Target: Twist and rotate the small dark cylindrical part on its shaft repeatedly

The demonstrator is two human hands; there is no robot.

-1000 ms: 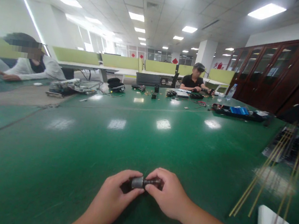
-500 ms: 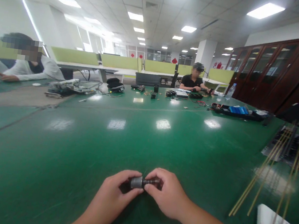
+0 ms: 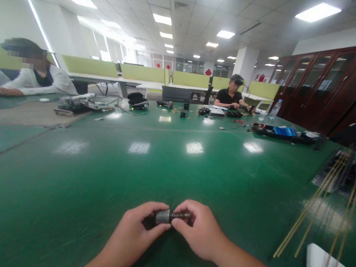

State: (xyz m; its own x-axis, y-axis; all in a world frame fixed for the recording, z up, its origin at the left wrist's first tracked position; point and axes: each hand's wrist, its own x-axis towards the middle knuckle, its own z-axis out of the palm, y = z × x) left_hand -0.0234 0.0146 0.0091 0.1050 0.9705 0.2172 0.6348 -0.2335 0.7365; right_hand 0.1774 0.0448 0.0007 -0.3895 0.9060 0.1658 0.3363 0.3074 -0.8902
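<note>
One half-curled left hand (image 3: pixel 134 229) pinches a grey metallic-looking cylinder (image 3: pixel 163 217); the curled right hand (image 3: pixel 202 231) pinches the dark ridged shaft (image 3: pixel 180 215) alongside, well apart from the glossy green worktop's (image 3: pixel 160 170) far edge.

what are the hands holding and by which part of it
A small cylindrical part: the left hand grips its wide grey end, the right hand its narrow dark shaft.
</note>
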